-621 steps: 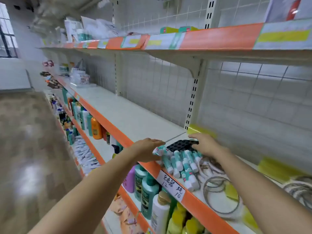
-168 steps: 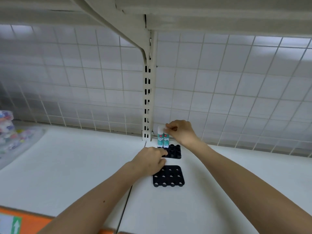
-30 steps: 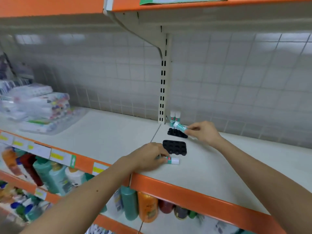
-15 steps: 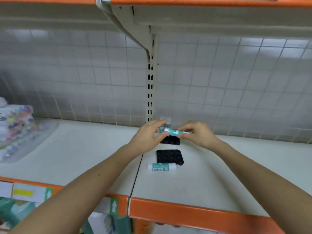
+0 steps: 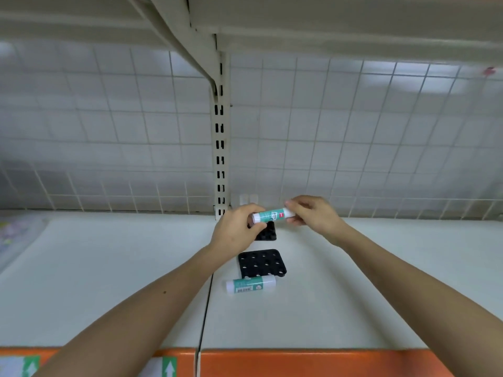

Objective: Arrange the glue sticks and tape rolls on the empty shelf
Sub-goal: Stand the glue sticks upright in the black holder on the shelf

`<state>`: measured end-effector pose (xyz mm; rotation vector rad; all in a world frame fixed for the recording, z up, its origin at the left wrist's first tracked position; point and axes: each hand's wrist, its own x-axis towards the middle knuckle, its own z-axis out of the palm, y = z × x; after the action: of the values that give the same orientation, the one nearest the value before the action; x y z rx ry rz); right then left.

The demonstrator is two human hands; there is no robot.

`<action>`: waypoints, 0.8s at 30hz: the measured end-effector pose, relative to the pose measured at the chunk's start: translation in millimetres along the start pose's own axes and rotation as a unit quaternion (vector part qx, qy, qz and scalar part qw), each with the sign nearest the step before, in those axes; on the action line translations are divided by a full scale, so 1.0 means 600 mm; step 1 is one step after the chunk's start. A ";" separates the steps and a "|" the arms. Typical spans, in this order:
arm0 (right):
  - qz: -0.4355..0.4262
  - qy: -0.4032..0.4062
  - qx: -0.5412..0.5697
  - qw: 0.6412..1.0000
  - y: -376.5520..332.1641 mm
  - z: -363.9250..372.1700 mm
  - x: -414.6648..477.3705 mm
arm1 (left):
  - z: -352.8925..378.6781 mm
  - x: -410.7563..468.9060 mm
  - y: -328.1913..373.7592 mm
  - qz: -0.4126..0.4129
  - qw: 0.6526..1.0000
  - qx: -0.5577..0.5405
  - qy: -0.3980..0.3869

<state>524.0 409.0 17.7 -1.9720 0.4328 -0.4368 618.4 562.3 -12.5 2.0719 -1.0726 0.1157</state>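
Note:
A green-and-white glue stick lies level in the air between both hands. My left hand pinches its left end and my right hand pinches its right end. Under it sits a black holed holder, partly hidden by my left hand. A second black holder lies nearer, with no sticks in it. Another glue stick lies on its side in front of that holder. The white caps of two upright glue sticks show at the back wall. No tape rolls are in view.
The white shelf has an orange front lip. A slotted upright post and a bracket stand just behind the hands. An upper shelf hangs overhead. A clear bag of goods lies at the far left.
The view has tilted up and closer to the shelf. Both hands still hold the glue stick level above the back holder, almost where it was half a second ago.

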 end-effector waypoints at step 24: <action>-0.059 0.001 -0.191 0.980 -0.026 0.048 0.104 | 0.010 0.036 -0.048 0.000 0.925 0.263 -0.275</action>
<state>594.0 408.0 27.2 -2.3782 0.4256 -0.4560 651.5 553.8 -25.2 2.6799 -1.4970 -0.2188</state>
